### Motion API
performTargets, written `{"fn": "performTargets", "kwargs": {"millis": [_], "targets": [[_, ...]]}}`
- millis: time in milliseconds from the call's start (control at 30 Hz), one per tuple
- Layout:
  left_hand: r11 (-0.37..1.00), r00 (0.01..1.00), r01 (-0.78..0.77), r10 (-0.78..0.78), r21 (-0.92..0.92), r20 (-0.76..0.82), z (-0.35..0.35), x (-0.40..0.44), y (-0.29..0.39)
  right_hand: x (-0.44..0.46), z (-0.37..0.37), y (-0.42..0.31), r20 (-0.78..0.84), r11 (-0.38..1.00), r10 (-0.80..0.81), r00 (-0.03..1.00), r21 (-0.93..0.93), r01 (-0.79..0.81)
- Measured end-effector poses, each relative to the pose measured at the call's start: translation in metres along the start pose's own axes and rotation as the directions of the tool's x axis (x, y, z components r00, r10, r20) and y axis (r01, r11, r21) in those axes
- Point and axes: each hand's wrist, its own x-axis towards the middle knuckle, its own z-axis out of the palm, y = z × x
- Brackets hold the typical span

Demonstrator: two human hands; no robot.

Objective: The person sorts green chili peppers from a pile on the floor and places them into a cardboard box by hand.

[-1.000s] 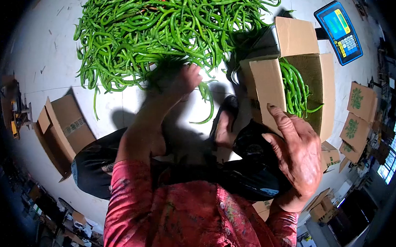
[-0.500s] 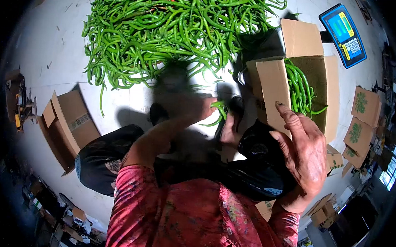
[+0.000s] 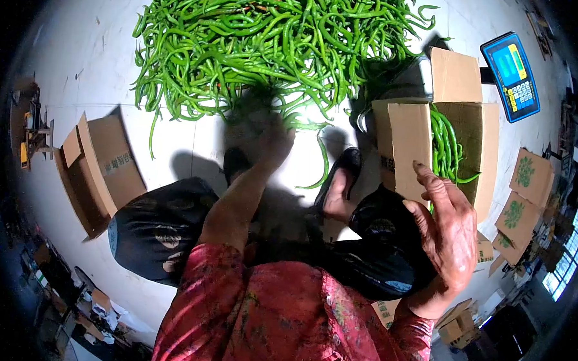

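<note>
My left hand [image 3: 276, 142] reaches down to the near edge of a heap of long green chili peppers [image 3: 256, 56] on the floor. Shadow and blur hide its fingertips, so whether it grips a pepper does not show. One loose green chili pepper [image 3: 324, 159] lies on the floor to its right, near my foot. My right hand [image 3: 451, 229] hovers at the near side of an upright cardboard box [image 3: 403, 143], thumb and forefinger apart, nothing seen between them. Inside the box, green chili peppers [image 3: 446, 145] lie lengthwise along the left wall.
A blue scale display [image 3: 511, 77] stands beyond the box at the right. Another open cardboard box [image 3: 102, 172] lies at the left. Flattened cartons with green prints [image 3: 524, 191] are at the far right. My feet [image 3: 340, 186] rest between the heap and me.
My left hand has moved left and toward the heap, away from the peppers it had near my foot. The right hand stays beside the box. The view has shifted slightly.
</note>
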Motion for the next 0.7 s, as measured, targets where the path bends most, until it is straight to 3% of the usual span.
{"fn": "performTargets", "kwargs": {"millis": [33, 133, 200, 267, 333, 433, 533, 633, 667, 700], "targets": [[0.998, 0.996, 0.057, -0.057, 0.002, 0.07, -0.013, 0.0, 0.01, 0.0, 0.001, 0.0, 0.011, 1.0, 0.014, 1.0, 0.001, -0.014], [0.99, 0.991, -0.056, 0.071, 0.132, -0.112, 0.004, 0.0, -0.01, 0.004, 0.001, -0.004, 0.019, 0.999, 0.034, 0.999, 0.004, -0.034], [0.97, 0.909, -0.202, 0.236, 0.132, -0.343, 0.012, -0.001, -0.018, 0.004, 0.0, -0.005, 0.017, 0.999, 0.037, 0.999, 0.009, -0.037], [0.973, 0.926, -0.218, 0.232, 0.08, -0.299, 0.012, 0.003, -0.021, 0.006, 0.002, -0.006, 0.004, 0.999, 0.03, 1.0, 0.015, -0.03], [0.997, 0.996, -0.077, 0.078, -0.022, 0.043, -0.012, 0.011, -0.009, 0.007, 0.003, -0.007, 0.013, 1.0, 0.018, 1.0, 0.016, -0.018], [0.986, 0.978, -0.164, 0.16, -0.022, -0.133, -0.013, 0.013, -0.003, 0.008, 0.003, -0.008, 0.029, 1.0, 0.024, 0.999, -0.006, -0.024], [0.97, 0.978, -0.128, 0.089, 0.209, 0.189, -0.019, 0.009, -0.001, 0.008, 0.001, -0.007, 0.029, 1.0, 0.01, 1.0, -0.012, -0.01], [0.908, 0.951, -0.286, 0.308, 0.305, -0.023, -0.017, -0.02, -0.004, 0.005, 0.001, -0.005, 0.011, 1.0, -0.014, 1.0, 0.002, 0.014], [0.952, 0.961, -0.259, 0.237, 0.16, 0.143, -0.015, -0.024, -0.007, 0.005, 0.001, -0.004, 0.003, 1.0, -0.03, 1.0, 0.008, 0.03], [0.953, 0.955, -0.265, 0.237, 0.149, 0.178, -0.014, -0.029, -0.007, 0.005, 0.002, -0.004, 0.006, 1.0, -0.025, 1.0, 0.012, 0.025]]}}
